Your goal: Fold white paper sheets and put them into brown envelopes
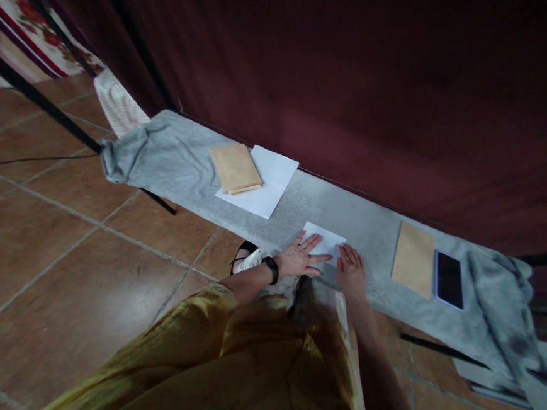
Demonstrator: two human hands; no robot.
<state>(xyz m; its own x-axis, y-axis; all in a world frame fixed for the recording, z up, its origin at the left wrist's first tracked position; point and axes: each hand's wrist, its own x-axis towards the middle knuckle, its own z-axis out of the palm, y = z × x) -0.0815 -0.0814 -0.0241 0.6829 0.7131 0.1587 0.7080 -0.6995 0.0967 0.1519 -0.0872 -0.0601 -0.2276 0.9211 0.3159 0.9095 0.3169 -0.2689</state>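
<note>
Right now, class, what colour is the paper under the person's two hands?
The paper is white, seen best in the head view.

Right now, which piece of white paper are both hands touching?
The smaller white paper, with the left hand and right hand on it. The larger white sheet lies apart from both hands, partly covered by brown folded paper.

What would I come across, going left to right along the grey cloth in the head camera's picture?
Folded brown paper stack → left hand → right hand → flat brown paper piece → phone.
</note>
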